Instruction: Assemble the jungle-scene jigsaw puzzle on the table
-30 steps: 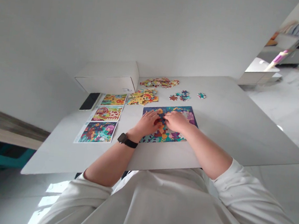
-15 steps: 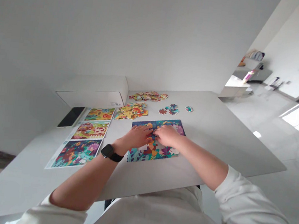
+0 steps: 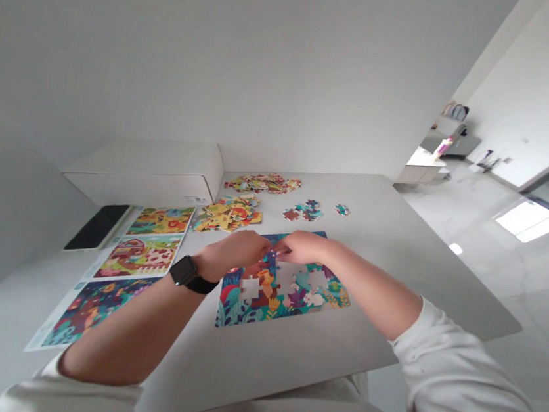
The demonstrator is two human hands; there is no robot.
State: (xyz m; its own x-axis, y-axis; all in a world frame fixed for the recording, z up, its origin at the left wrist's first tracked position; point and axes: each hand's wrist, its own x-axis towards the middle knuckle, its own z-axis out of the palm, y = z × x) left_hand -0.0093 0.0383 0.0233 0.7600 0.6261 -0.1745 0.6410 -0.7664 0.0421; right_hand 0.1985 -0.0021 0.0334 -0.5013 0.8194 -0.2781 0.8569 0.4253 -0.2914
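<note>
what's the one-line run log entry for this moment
left hand and right hand: fingertips meeting above puzzle | puzzle: flat on table, gaps showing | loose pieces: beyond it

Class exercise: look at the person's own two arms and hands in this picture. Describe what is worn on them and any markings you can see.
Both forearms are bare, with white sleeves pushed up towards the elbows. The left hand has a black smartwatch on a black strap at its wrist. The right hand and its wrist carry nothing. No rings, gloves or markings show.
</note>
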